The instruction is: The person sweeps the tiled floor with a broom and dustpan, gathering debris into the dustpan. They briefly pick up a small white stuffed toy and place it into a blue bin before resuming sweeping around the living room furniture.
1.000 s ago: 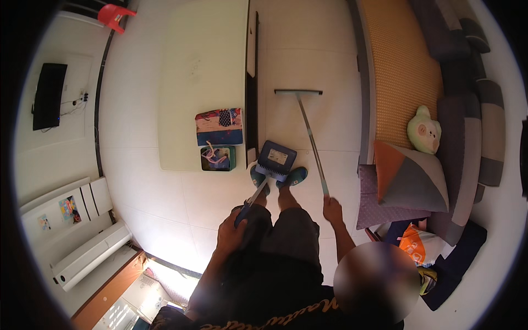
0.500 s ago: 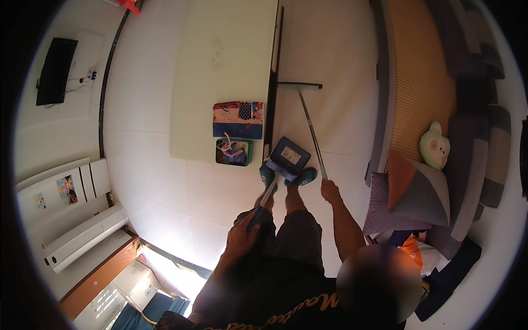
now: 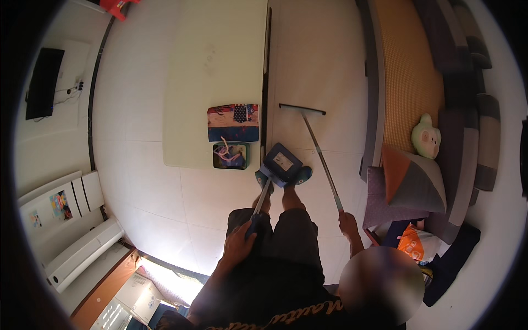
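My left hand (image 3: 240,241) is closed round the handle of a long-handled dustpan (image 3: 287,159) in dark blue, with a toothed edge. Its pan hangs in front of my feet and hides part of my dark slippers (image 3: 303,175). Out to the right, my right hand (image 3: 348,224) grips the end of a long pole. That pole belongs to a floor squeegee (image 3: 323,159), whose thin dark bar lies across the pale floor ahead of the dustpan. No dirt can be made out on the floor between the two tools.
A pale table (image 3: 187,82) stands left of the tools, bearing a patterned box (image 3: 233,125) and an open tin (image 3: 245,164) with cords inside. On the right runs a sofa (image 3: 410,82) with a woven mat, cushions (image 3: 415,179) and a green plush toy (image 3: 426,137).
My right hand has drawn back and outward, bringing the squeegee bar nearer to me and tilting it slightly. The dustpan stays by my feet in my left hand. The whole view has shifted a little.
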The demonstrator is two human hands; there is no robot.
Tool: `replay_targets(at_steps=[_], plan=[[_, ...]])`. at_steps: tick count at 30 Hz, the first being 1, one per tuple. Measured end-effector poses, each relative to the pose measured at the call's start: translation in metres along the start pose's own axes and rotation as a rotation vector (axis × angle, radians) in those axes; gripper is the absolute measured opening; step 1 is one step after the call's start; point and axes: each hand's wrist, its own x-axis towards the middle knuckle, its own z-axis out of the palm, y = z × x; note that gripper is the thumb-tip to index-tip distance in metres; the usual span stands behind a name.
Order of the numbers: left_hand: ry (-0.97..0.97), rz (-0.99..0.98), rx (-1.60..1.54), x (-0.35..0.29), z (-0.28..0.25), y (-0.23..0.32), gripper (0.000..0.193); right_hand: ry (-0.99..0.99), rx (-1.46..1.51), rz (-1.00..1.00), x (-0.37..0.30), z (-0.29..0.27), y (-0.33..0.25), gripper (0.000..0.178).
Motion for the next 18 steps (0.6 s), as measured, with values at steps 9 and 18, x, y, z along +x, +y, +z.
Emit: replay_targets(at_steps=[9,18], plan=[[-0.067,0.012,0.029,-0.011,-0.008,-0.014,0.044,-0.116,-0.176,-0.107,0.060,0.074,-0.181,0.060],[-0.060,0.107,0.046,-0.001,-0.025,-0.037,0.044,-0.160,-0.711,0.114,-0.043,0.005,0.015,0.058]])
